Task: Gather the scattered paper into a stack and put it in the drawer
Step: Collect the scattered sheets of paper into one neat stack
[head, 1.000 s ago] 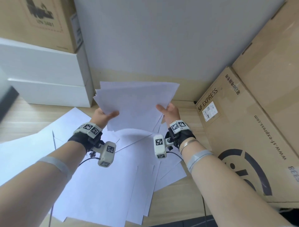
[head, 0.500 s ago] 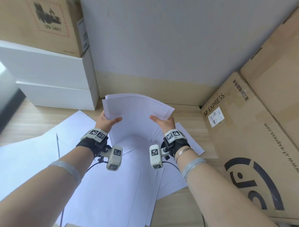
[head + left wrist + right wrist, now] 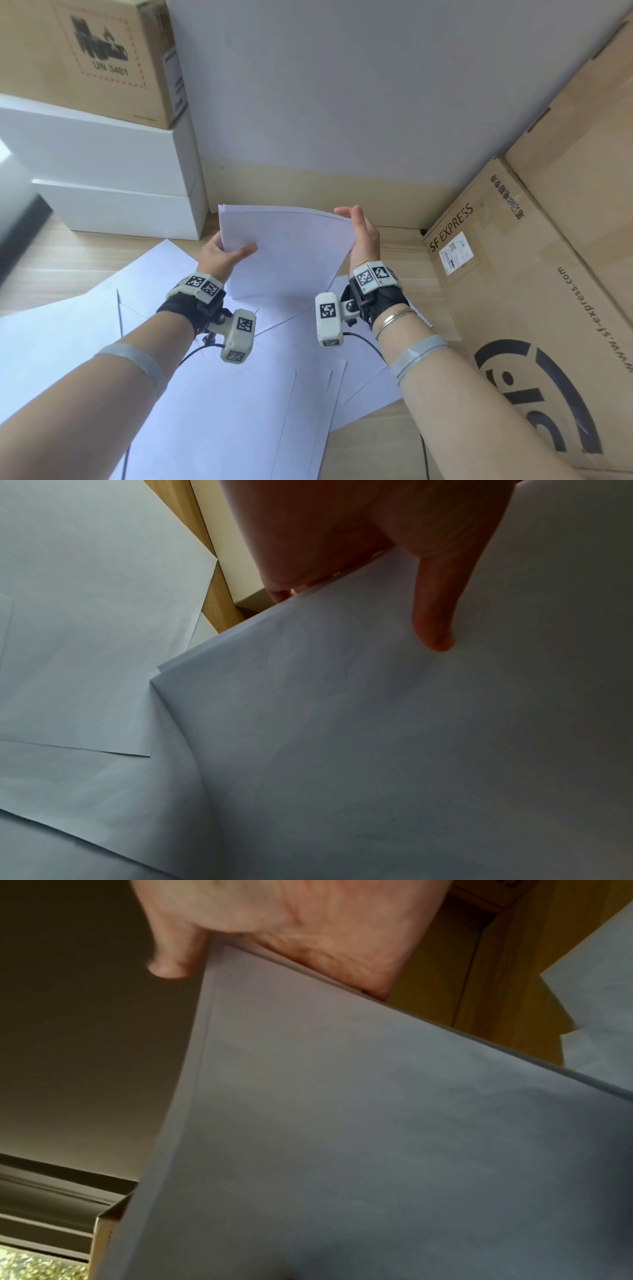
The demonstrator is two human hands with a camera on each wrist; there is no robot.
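Note:
A stack of white paper [image 3: 291, 253] stands upright over the wooden table [image 3: 68, 260]. My left hand [image 3: 222, 253] pinches its left edge, thumb on the front and fingers behind; the left wrist view shows the thumb [image 3: 435, 610] lying on the stack [image 3: 377, 750]. My right hand [image 3: 363, 233] lies flat against the right edge with straight fingers; its palm [image 3: 308, 920] presses the stack's edge [image 3: 342, 1123]. Several loose sheets [image 3: 222, 394] lie scattered on the table below, also seen under the left wrist [image 3: 85, 615]. No drawer is in view.
An SF Express cardboard box [image 3: 513, 291] leans at the right, close to my right forearm. Two white boxes [image 3: 113, 171] with a brown carton [image 3: 96, 58] on top stand at the back left. A grey wall [image 3: 342, 85] closes the back.
The fanned sheets have been squared into a neater stack. My right hand let go of its pinch and turned flat against the stack's right edge. The left hand keeps its grip.

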